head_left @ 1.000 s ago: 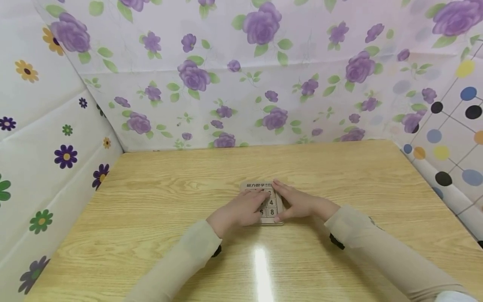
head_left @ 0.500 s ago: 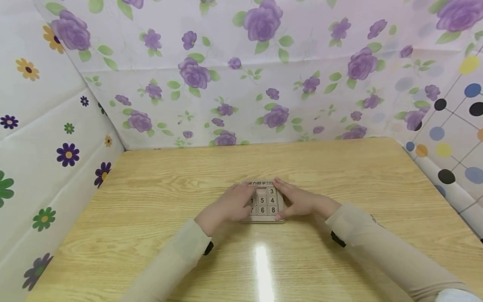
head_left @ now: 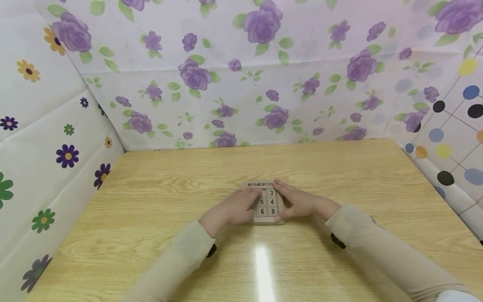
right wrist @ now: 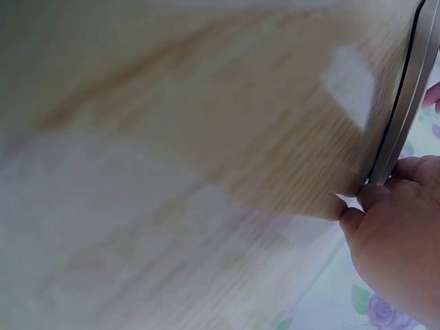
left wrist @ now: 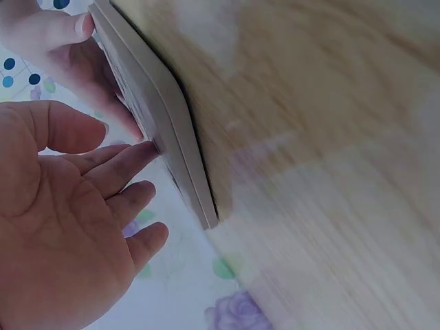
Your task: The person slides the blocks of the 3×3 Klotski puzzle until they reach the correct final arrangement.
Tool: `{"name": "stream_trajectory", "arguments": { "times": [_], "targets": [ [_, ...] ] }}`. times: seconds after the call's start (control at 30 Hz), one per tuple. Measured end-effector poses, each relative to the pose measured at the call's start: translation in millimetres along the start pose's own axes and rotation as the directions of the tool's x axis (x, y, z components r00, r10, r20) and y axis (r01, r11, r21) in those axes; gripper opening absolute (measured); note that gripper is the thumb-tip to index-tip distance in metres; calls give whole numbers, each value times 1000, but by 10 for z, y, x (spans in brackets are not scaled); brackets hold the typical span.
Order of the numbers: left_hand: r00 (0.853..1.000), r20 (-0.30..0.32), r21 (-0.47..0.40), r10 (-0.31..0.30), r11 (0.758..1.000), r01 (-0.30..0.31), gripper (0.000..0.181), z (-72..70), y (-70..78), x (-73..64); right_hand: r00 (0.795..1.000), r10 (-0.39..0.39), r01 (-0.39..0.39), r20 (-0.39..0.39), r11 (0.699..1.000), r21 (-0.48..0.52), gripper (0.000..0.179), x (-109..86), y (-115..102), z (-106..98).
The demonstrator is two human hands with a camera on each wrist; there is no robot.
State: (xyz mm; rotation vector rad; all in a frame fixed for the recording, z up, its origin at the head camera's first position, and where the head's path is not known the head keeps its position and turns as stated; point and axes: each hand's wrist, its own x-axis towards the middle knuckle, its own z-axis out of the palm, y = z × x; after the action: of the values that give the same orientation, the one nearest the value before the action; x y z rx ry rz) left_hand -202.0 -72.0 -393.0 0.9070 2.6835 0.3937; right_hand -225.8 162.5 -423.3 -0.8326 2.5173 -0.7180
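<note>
A wooden number slide puzzle [head_left: 265, 219] lies flat on the table in the head view, with printed characters along its top edge. Tiles reading 3, 5, 4, 6 and 8 show; the left column is covered by my left hand [head_left: 235, 206]. Its index fingertip touches the top row, left of the 3. In the left wrist view, the left fingers are loosely bent and a fingertip [left wrist: 148, 148] meets the puzzle's face. My right hand [head_left: 299, 203] holds the puzzle's right side, thumb at the lower corner and fingers along the upper corner.
The wood-grain table [head_left: 170, 176] carries a bright light reflection in front of the puzzle. Behind it hangs a purple-flowered cloth [head_left: 234, 84]. Patterned cloths also line the left and right sides.
The left hand first slid left off the top middle slot, baring it, then came slightly back right, so its index fingertip is over that slot. The right hand stays in place.
</note>
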Motion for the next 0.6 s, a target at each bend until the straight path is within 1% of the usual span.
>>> {"name": "stream_trajectory", "arguments": {
  "times": [0.1, 0.23, 0.33, 0.47, 0.6],
  "targets": [
    [1000, 14, 0, 8, 1000, -8, 62, 22, 25, 41, 1000, -2, 2, -3, 1000, -2, 111, -1, 7, 5],
    [1000, 19, -3, 15, 1000, -15, 62, 28, 12, 24, 1000, -1, 1, -2, 1000, -1, 110, 12, -6, 17],
    [1000, 3, 2, 29, 1000, -29, 64, 15, -12, -36, 1000, 7, -7, 4, 1000, 2, 110, 10, -11, 17],
    [999, -27, 45, 35, 998, -34, 62, 6, -27, -152, 1000, 4, -4, 0, 1000, 4, 110, -4, -21, 13],
    [999, -24, 66, 35, 997, -34, 55, 31, -20, -241, 1000, 1, -1, -6, 1000, 3, 110, -12, -26, 6]
  ]
}}
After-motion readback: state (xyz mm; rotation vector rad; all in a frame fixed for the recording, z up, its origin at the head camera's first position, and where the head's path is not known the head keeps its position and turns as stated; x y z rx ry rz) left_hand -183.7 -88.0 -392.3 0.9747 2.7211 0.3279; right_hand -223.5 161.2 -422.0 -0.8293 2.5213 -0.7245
